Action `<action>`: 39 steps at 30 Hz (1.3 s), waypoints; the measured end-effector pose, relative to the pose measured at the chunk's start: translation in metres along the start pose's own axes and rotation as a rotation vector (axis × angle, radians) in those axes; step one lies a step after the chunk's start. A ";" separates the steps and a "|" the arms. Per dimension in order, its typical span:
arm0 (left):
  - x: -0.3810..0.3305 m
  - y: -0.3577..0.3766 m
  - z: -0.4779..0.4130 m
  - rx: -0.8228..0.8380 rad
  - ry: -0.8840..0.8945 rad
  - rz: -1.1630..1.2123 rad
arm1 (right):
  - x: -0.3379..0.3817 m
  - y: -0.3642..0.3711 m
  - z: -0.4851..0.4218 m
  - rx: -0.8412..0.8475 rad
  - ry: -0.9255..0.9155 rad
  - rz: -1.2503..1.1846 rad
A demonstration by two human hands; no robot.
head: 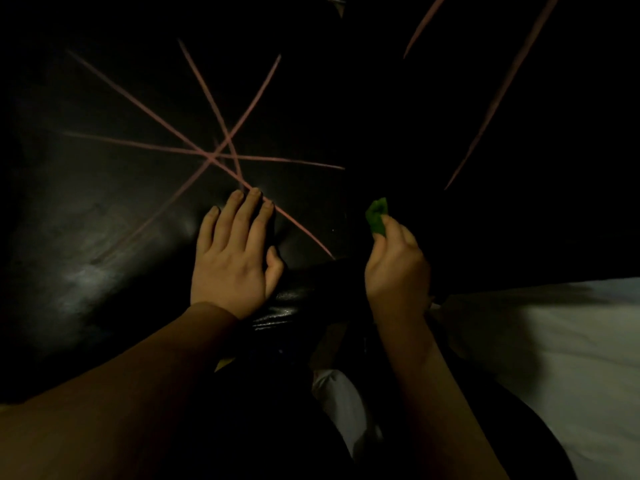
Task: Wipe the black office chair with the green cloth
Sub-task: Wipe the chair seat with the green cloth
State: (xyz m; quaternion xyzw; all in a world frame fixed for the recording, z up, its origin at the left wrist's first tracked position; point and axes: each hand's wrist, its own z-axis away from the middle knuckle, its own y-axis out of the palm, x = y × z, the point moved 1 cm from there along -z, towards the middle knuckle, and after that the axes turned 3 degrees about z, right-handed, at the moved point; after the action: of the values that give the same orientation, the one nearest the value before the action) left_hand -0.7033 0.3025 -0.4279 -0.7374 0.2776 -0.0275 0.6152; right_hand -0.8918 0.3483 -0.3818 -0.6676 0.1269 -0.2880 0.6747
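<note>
The black office chair (114, 188) fills most of the dim head view, its glossy surface crossed by several pink lines that meet in a star (214, 154). My left hand (235, 251) lies flat on the chair below that star, fingers straight and together. My right hand (396, 261) hovers to the right and pinches a small bunch of green cloth (376, 216) between thumb and fingers. Most of the cloth is hidden inside the hand. More pink lines (498, 95) run across the dark upper right part of the chair.
A pale sheet or mattress surface (568, 344) lies at the lower right. A white object (343, 403) shows in the dark gap beneath my arms. The scene is very dark, so edges are hard to make out.
</note>
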 end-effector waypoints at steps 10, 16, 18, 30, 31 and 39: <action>0.005 -0.001 0.001 -0.001 0.019 0.004 | -0.023 0.006 0.060 0.054 0.052 -0.038; -0.001 0.003 0.000 -0.025 -0.019 0.026 | -0.016 0.013 0.040 -0.141 0.011 -0.176; -0.003 0.005 -0.001 -0.031 -0.038 0.032 | -0.013 0.014 0.025 -0.175 -0.021 -0.200; -0.020 0.014 -0.007 -0.047 -0.122 0.007 | 0.061 0.018 -0.144 -0.039 -0.169 -0.242; -0.020 0.014 -0.007 -0.051 -0.125 0.003 | 0.070 0.020 -0.157 -0.024 -0.177 -0.273; -0.027 0.017 -0.010 -0.051 -0.157 -0.017 | 0.080 0.025 -0.184 0.013 -0.299 -0.358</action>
State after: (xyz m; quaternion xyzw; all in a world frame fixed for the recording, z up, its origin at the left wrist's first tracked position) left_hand -0.7361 0.3038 -0.4336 -0.7552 0.2226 0.0323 0.6157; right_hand -0.9245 0.1500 -0.4029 -0.7103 -0.0970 -0.3019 0.6285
